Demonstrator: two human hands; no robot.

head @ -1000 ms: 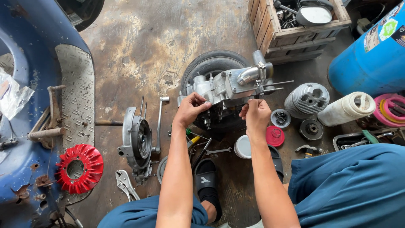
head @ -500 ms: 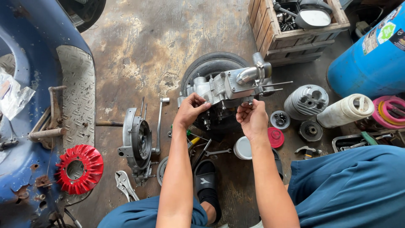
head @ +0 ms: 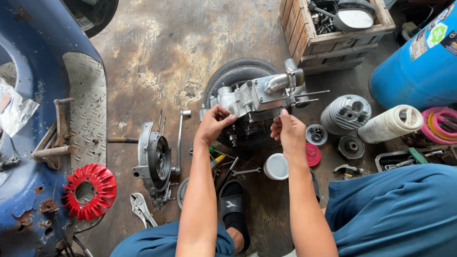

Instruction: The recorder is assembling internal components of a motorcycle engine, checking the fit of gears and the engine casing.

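Engine casing, bare grey metal, sits at centre frame on a small tyre, and we seem to be fitting or loosening something on its near face. Our left hand grips the casing's lower left edge; our right hand pinches a small part we cannot identify. Both forearms reach straight up from the bottom. Next, we judge, comes careful alignment. A red fan lies lower left.

Blue drum at top right carries a green round sticker. Beside it, a pale rectangular label.
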